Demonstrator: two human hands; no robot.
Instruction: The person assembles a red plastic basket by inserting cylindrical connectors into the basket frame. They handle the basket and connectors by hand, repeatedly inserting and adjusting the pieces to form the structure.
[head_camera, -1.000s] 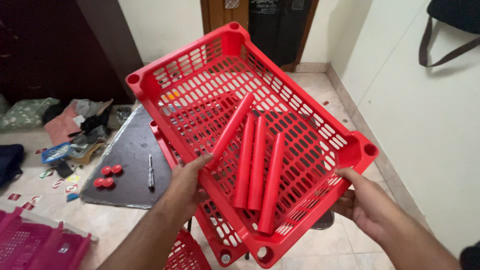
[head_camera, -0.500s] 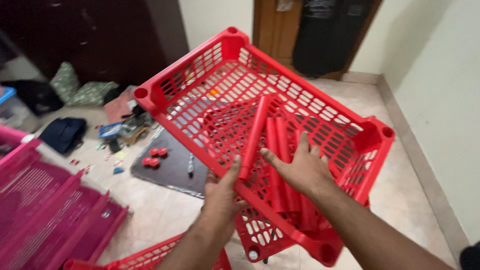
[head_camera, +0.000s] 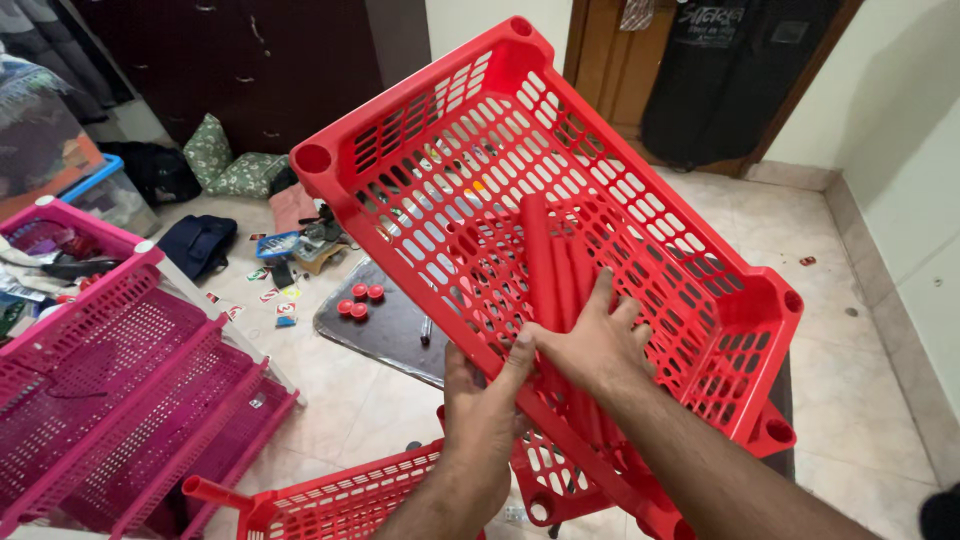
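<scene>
I hold a red slotted plastic basket (head_camera: 700, 300) tilted up in front of me. My left hand (head_camera: 485, 410) grips its near long rim, thumb up against the edge. My right hand (head_camera: 595, 345) reaches inside the basket and lies with spread fingers over several red plastic tubes (head_camera: 545, 255), pressing them against the basket's floor. The tubes lie side by side along the slope, their lower ends hidden by my hand. A second red basket (head_camera: 555, 480) sits just under the one I hold.
A pink tiered rack (head_camera: 130, 400) lies at the left and another red basket (head_camera: 340, 500) at the bottom. On the tiled floor a grey mat (head_camera: 390, 335) holds red caps (head_camera: 358, 298) and a screwdriver (head_camera: 426, 328). Cards, clothes and a dark cupboard are behind; a wall is at the right.
The basket has tipped up further and the view has swung left. My right hand went from the basket's right rim onto the tubes, and the loose tube now lies with the others.
</scene>
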